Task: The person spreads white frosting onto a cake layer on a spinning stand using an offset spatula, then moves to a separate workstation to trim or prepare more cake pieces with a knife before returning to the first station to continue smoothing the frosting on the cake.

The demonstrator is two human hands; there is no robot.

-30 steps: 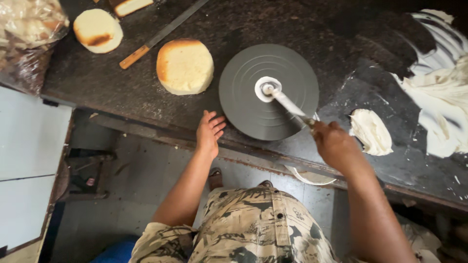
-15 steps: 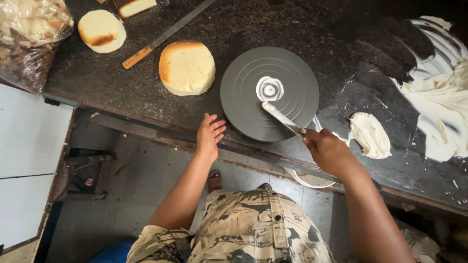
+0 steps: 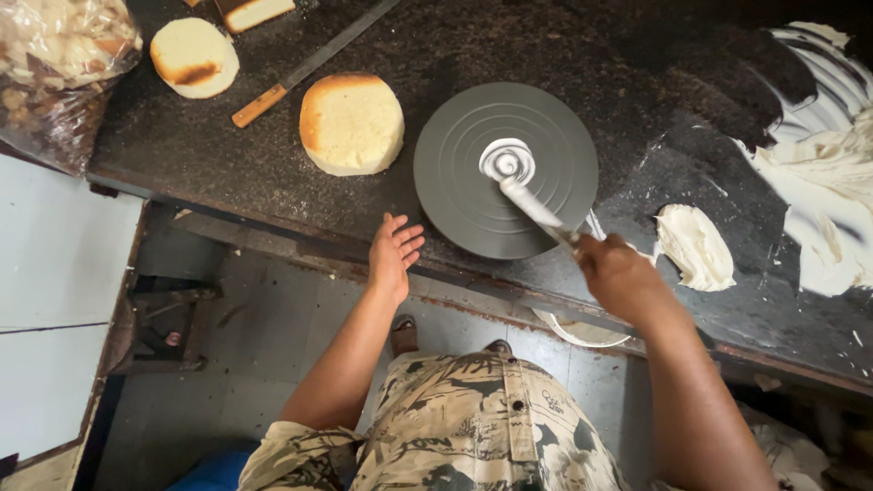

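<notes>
My right hand [image 3: 618, 273] grips a palette knife [image 3: 536, 211] whose cream-coated blade rests on a swirl of white cream [image 3: 506, 160] at the centre of a grey round turntable [image 3: 455, 164]. My left hand [image 3: 393, 255] lies flat and open on the dark counter's front edge, just left of the turntable, holding nothing. A round sponge cake [image 3: 352, 123] with a browned rim sits beyond the left hand, beside the turntable.
A dollop of white cream [image 3: 696, 245] lies right of the turntable, and a large cream smear [image 3: 823, 200] covers the counter's right end. A long knife with a wooden handle [image 3: 305, 65], another round cake [image 3: 194, 56] and a plastic bag of scraps [image 3: 55, 55] sit at the back left.
The knife blade has drawn back from the turntable's centre and returned, spreading the cream dab into a swirl. My left hand stayed flat on the counter edge.
</notes>
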